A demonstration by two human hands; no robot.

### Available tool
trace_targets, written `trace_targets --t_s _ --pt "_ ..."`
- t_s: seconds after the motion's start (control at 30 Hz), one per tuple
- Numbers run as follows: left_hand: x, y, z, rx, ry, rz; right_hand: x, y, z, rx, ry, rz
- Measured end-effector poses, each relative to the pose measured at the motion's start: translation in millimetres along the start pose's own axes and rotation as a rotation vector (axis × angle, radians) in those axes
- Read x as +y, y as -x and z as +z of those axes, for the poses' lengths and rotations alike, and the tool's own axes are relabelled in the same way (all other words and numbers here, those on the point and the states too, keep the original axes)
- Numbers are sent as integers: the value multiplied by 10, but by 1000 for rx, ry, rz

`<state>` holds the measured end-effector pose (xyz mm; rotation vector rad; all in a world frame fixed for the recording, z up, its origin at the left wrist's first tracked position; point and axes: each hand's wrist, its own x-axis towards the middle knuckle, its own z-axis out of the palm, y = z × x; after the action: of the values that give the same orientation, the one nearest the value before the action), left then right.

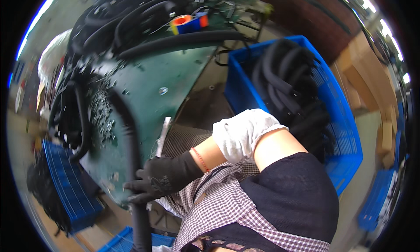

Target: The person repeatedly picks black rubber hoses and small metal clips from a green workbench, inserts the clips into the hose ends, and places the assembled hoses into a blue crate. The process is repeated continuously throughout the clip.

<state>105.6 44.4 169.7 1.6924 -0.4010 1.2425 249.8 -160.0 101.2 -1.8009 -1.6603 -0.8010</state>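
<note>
My right hand (159, 180), in a dark work glove, lies across a long black foam tube (131, 142), its fingers bent over the tube. The tube runs from the green tabletop (162, 72) down past the table's near edge toward my body, and its upper part is blurred. A narrow pale metallic strip (163, 136) sticks up beside the glove; whether the hand holds it I cannot make out. A white cloth sleeve (245, 134) is bunched around my right elbow. My left hand does not show.
A blue plastic crate (350, 138) full of black foam tubes (284, 77) stands to the right. More tubes (140, 24) and a blue and orange tape roll (189, 24) lie at the table's far end. Small scraps (103, 114) litter its left side. Another blue crate (72, 186) sits lower left.
</note>
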Motion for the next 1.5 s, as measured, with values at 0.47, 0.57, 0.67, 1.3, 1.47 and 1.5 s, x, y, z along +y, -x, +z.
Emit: trace_targets --t_s 0.47,0.57,0.67,1.3,1.47,1.5 --pt "-684 32 1526 -865 615 -709 -1743 2634 -2964 229 1139 1793" --pt "-630 300 1558 -881 660 -833 -2692 3614 -3158 590 1413 1901" --pt "-556 442 1528 -886 648 -904 -4081 4871 -2969 437 1558 2592" --pt "-292 411 1061 -803 494 -1174 -3378 6824 -3986 -801 1765 2138" --pt "-703 530 828 -693 311 -1130 -1684 6251 -4810 -133 1402 1699" --pt "-815 480 851 -719 213 -1080 -1300 5858 -4722 32 1266 1680"
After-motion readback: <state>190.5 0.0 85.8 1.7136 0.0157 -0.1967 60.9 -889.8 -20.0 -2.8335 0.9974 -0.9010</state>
